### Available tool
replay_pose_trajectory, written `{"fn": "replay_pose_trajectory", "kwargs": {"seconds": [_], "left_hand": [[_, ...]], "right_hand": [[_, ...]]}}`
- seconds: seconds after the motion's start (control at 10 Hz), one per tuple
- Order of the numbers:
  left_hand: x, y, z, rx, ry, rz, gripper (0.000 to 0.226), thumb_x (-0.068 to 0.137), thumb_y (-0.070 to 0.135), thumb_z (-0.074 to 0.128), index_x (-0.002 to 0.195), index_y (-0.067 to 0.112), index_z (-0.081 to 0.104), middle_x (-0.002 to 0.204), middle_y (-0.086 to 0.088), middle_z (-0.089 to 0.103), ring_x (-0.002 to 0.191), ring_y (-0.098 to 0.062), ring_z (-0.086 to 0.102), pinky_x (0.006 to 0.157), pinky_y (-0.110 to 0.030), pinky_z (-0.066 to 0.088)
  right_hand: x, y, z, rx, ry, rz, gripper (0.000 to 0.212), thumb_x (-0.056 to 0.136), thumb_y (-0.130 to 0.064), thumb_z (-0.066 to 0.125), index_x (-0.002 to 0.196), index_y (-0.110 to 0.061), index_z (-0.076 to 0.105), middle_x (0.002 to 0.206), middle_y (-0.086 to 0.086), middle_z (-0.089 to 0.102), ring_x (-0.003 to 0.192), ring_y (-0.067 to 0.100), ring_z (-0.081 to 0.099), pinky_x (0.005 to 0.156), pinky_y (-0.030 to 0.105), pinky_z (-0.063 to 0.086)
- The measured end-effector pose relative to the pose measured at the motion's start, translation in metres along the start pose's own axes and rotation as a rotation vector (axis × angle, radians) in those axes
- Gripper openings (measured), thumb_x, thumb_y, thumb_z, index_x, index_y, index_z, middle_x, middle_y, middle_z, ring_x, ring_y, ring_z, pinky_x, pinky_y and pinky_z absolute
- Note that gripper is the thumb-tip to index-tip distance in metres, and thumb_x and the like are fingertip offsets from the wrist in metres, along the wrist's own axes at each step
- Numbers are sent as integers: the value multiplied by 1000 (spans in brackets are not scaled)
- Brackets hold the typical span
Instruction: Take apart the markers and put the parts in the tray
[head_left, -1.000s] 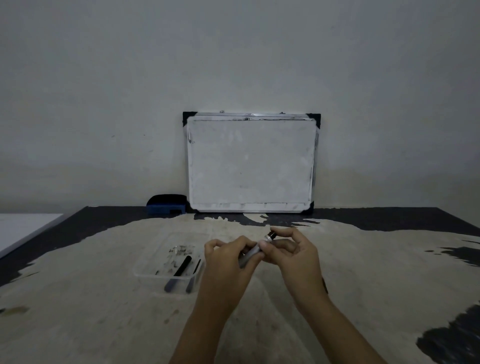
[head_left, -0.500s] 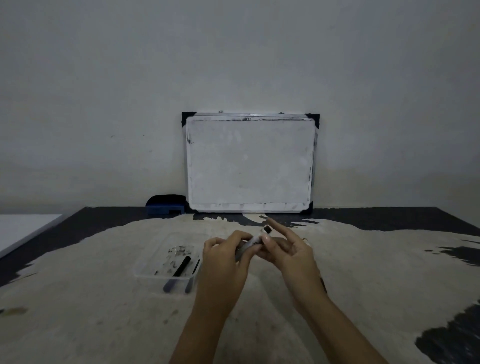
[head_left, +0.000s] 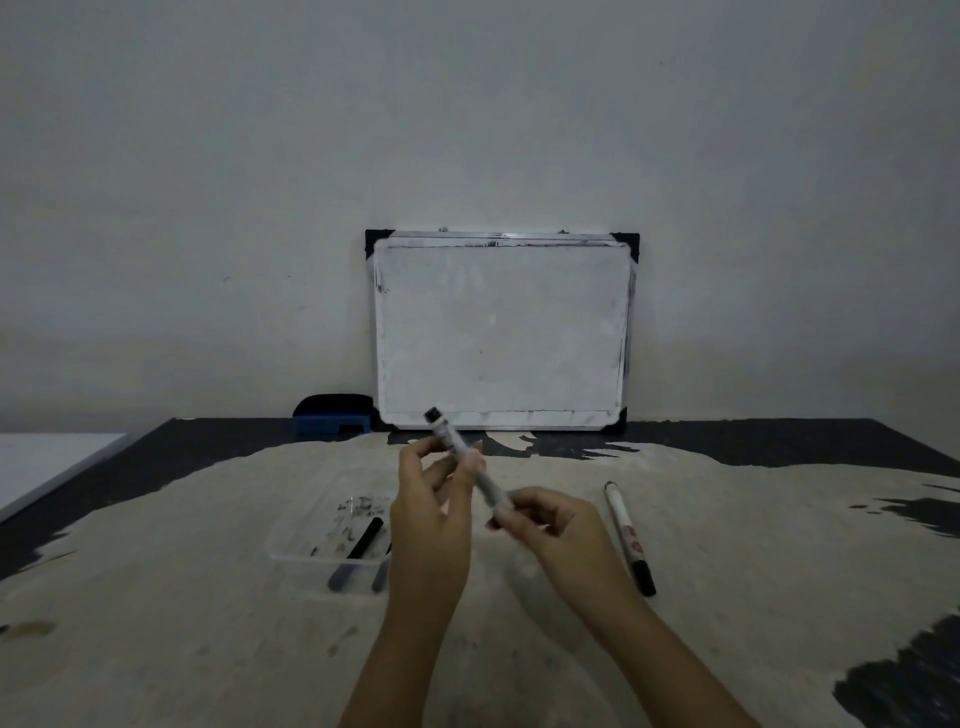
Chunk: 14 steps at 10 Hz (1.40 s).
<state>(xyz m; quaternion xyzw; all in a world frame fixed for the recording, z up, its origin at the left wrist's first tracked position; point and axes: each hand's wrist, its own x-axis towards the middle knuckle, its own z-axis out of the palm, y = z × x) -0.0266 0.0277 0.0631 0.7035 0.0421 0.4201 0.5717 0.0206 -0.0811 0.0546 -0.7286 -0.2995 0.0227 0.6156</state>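
Both hands hold one grey marker body (head_left: 464, 459) above the table, tilted with its black tip end up and to the left. My left hand (head_left: 434, 512) pinches its upper middle; my right hand (head_left: 556, 525) grips its lower end. A clear plastic tray (head_left: 301, 552) lies left of my hands, with two dark marker parts (head_left: 358, 551) leaning over its near edge. A whole white marker with a black cap (head_left: 628, 538) lies on the table right of my right hand.
A small whiteboard (head_left: 501, 332) leans against the wall at the back. A blue eraser (head_left: 332, 418) sits to its left. The table surface is worn beige with black patches. A white surface (head_left: 47, 467) borders the far left.
The marker body swung from pointing up-right to pointing up-left, and my right hand slid down to its lower end. The white marker on the right came into view.
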Motion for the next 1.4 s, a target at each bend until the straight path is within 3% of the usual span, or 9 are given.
{"fn": "replay_pose_trajectory", "kwargs": {"seconds": [0.1,0.2,0.3,0.5,0.7,0.8,1.1,1.3,1.4], "left_hand": [[-2,-12,1,214,-66,9,29,88,38,48,116,31,43,112,20,52,106,1,51,84,-14,39],[-10,-24,4,409,-144,54,45,92,38,43,133,27,32,122,21,37,117,3,35,98,-18,27],[-17,-39,6,500,-256,9,53,93,40,39,141,26,20,139,19,28,131,-3,26,107,-19,17],[-18,-59,6,802,-516,-16,56,96,41,27,145,20,9,155,3,11,141,-9,7,114,-24,-2],[-15,-66,5,978,-627,-92,55,96,42,23,144,15,15,156,-4,10,143,-16,5,117,-33,-1],[-14,-67,5,974,-638,-94,54,96,42,23,143,16,15,156,-4,10,143,-16,4,116,-32,-1],[-14,-66,4,971,-649,-88,54,96,41,23,143,16,15,156,-5,9,143,-17,3,116,-32,-1],[-14,-67,4,949,-633,-91,54,96,42,24,143,17,15,156,-4,9,143,-17,3,116,-33,0],[-15,-66,4,960,-634,-81,56,96,43,24,144,17,13,156,-5,4,143,-18,1,116,-34,-2]], "right_hand": [[8,12,-19,-96,403,56,6,82,-19,66,80,-25,68,72,-8,67,67,9,63,56,15,49],[13,32,-47,-322,721,194,12,82,-25,66,81,-14,71,64,-4,63,60,16,60,63,37,53],[12,47,-65,-522,797,311,22,81,-24,65,60,-17,64,51,-2,59,53,20,58,73,48,52],[15,65,-72,-771,685,484,19,80,-24,65,66,-11,69,60,6,62,59,21,52,67,31,33],[15,69,-71,-962,617,495,37,85,-49,53,84,-14,66,86,9,64,83,26,57,75,34,36],[12,65,-64,-990,567,458,45,82,-55,51,98,-14,62,98,11,59,93,27,54,83,37,38],[9,62,-55,-984,554,392,26,84,-34,57,99,-12,60,92,9,59,86,25,55,80,36,44],[9,64,-53,-1092,519,367,48,84,-51,50,117,-17,49,111,7,53,101,22,48,87,33,38],[10,62,-46,-1123,432,222,58,85,-51,48,133,-20,38,132,6,45,121,22,40,103,36,29]]}}
